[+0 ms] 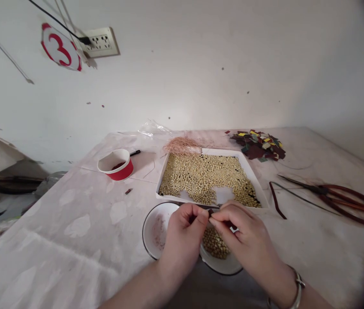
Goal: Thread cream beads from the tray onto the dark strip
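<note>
My left hand [186, 229] and my right hand [244, 231] meet over two white bowls, thumbs and forefingers pinched on a small dark brown piece [210, 213] between them. Under my right hand, one bowl [222, 268] holds yellowish-brown beads [214, 243]. The other bowl [152, 227], partly behind my left hand, has pinkish crumbs at its bottom. Just beyond my fingertips lies a white tray [259, 182] of pale round beads [204, 171] with some dark bits among them.
A red and white paper cup [120, 172] and a black pen [135, 152] lie left. Pinkish strands [182, 145] touch the tray's back edge. Coloured scraps [259, 146] are at the back right. Scissors [345, 199] and a dark strip [277, 201] lie right.
</note>
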The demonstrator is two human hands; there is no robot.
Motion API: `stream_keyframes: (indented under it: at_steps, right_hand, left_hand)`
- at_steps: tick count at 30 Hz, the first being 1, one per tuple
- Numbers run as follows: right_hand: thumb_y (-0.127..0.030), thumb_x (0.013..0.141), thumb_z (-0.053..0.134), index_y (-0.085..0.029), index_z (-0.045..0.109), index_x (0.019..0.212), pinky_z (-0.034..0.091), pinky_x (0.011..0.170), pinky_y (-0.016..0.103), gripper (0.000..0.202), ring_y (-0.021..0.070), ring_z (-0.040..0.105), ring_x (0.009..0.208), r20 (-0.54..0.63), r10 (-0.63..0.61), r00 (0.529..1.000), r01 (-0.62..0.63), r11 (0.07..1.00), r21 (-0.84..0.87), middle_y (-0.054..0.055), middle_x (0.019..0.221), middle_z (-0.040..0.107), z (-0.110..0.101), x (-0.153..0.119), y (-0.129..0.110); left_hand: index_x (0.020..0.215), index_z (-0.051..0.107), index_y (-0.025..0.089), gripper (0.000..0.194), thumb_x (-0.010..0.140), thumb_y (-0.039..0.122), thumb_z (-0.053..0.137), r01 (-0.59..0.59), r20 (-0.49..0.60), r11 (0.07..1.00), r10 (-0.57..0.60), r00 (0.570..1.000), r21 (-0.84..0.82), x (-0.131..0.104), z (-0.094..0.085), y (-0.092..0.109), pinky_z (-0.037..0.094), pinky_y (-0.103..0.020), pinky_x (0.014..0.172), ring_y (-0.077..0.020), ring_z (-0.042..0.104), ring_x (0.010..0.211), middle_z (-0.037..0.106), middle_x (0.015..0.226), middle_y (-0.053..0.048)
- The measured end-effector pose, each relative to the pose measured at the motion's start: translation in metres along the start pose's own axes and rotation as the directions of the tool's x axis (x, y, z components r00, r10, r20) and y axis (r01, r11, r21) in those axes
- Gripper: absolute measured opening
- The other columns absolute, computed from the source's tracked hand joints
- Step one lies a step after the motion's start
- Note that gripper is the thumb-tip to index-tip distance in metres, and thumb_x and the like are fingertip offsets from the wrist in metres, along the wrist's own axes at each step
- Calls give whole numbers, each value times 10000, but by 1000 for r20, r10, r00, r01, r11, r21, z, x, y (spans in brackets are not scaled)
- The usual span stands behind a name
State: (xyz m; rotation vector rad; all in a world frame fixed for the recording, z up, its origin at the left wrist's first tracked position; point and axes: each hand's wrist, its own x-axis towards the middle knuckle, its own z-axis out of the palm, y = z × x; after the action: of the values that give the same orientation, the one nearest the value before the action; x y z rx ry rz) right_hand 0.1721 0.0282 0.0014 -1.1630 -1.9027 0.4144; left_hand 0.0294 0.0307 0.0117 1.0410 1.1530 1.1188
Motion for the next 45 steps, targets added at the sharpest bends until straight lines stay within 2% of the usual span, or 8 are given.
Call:
stream_keyframes:
  at_steps: [7, 12, 17, 22, 24, 28, 38, 45]
  right_hand:
    - [-153, 863, 545, -205, 552, 740, 420, 642, 281, 133, 154, 536, 706, 23, -16, 1000, 16, 1000, -14, -3, 717, 557, 1, -1, 0]
    - [-190, 850, 572, -216, 571, 758, 432, 611, 273, 96, 149, 546, 674, -68, 22, 997, -25, 998, -50, -9, 713, 577, -8, 3, 6]
    - [-236, 877, 526, -229, 606, 815, 459, 659, 284, 102, 161, 592, 734, 39, 34, 999, -30, 996, -88, 8, 777, 632, -24, 10, 15]
    - [-306, 853, 500, -225, 640, 848, 469, 688, 326, 162, 203, 620, 778, -132, 241, 962, -268, 929, -256, 54, 882, 676, -35, 14, 52]
    - [-303, 822, 509, -217, 646, 853, 469, 676, 335, 164, 212, 621, 766, -104, 313, 944, -330, 900, -284, 58, 881, 680, -35, 14, 68]
    - [-270, 784, 525, -211, 648, 818, 463, 667, 340, 140, 221, 629, 739, 26, 354, 935, -331, 897, -292, 47, 814, 684, -32, 14, 84]
    - [-208, 747, 587, -214, 647, 842, 463, 685, 322, 112, 215, 650, 797, 224, 399, 889, -336, 902, -270, 46, 861, 711, -28, 26, 100]
    - [-200, 733, 575, -222, 634, 697, 396, 568, 275, 73, 179, 623, 657, 287, 397, 872, -315, 903, -291, 3, 715, 696, -24, 34, 100]
  left_hand:
    - [652, 535, 174, 199, 747, 328, 620, -9, -1, 1000, 9, 1000, -1, 1, 0, 0, 352, -255, 613, -124, 406, 615, 483, 634, 28]
    - [636, 563, 174, 206, 749, 334, 628, -15, -12, 1000, 15, 1000, 4, 1, 1, 3, 361, -248, 601, -131, 439, 611, 523, 623, 18]
    - [638, 565, 178, 212, 772, 335, 612, -17, -23, 1000, 17, 1000, -5, 1, 0, 2, 392, -250, 625, -133, 480, 625, 594, 663, 0]
    - [653, 575, 183, 211, 787, 343, 606, -37, -41, 999, 37, 998, 9, 2, -1, -4, 401, -257, 665, -150, 525, 676, 621, 673, -3]
    - [667, 587, 181, 204, 793, 340, 605, -42, -42, 999, 43, 998, 15, 2, -1, -6, 403, -259, 684, -153, 534, 695, 627, 679, -4]
    - [681, 587, 181, 200, 808, 335, 595, -48, -37, 999, 49, 998, 20, 2, -1, -6, 411, -263, 709, -158, 551, 731, 650, 719, -11]
    - [682, 586, 185, 203, 807, 345, 588, -64, -23, 997, 65, 998, 47, 2, 0, -9, 418, -266, 695, -166, 552, 718, 647, 714, -14]
    - [694, 571, 189, 181, 813, 324, 587, -70, -15, 995, 72, 997, 68, 2, 0, -12, 397, -252, 669, -152, 515, 700, 609, 705, 3]
